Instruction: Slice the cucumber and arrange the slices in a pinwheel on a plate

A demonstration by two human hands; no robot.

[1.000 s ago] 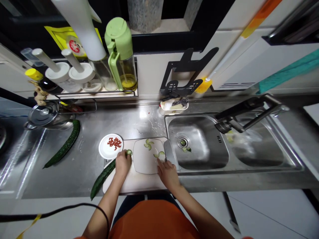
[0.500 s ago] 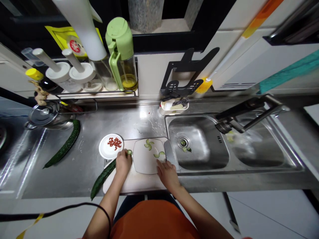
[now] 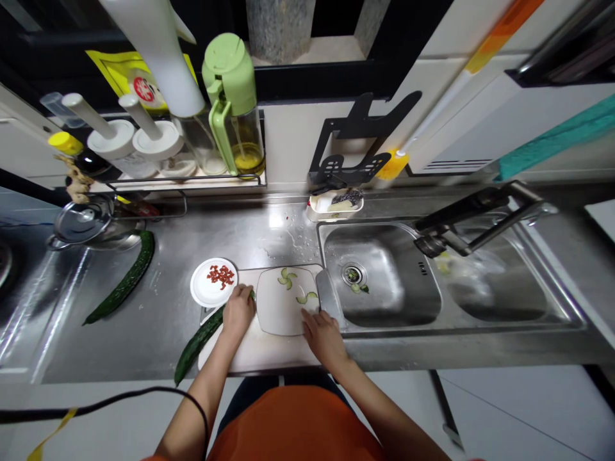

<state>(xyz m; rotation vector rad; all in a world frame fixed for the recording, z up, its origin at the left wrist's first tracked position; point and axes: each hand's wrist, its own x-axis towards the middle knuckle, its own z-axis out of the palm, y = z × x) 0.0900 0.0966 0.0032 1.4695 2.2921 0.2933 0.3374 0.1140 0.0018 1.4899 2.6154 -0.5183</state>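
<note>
Maybe for easy reach, the square plate [image 3: 281, 315] is set on the board [image 3: 259, 357] between the curled left hand [image 3: 239, 312], by a green bit [image 3: 252, 294], and the loosely bent right hand [image 3: 325, 334], whose grips cannot be told.

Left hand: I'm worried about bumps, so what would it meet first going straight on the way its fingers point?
Most likely the left edge of the square plate, just beyond the left hand; height is unclear, so it might pass above.
</note>
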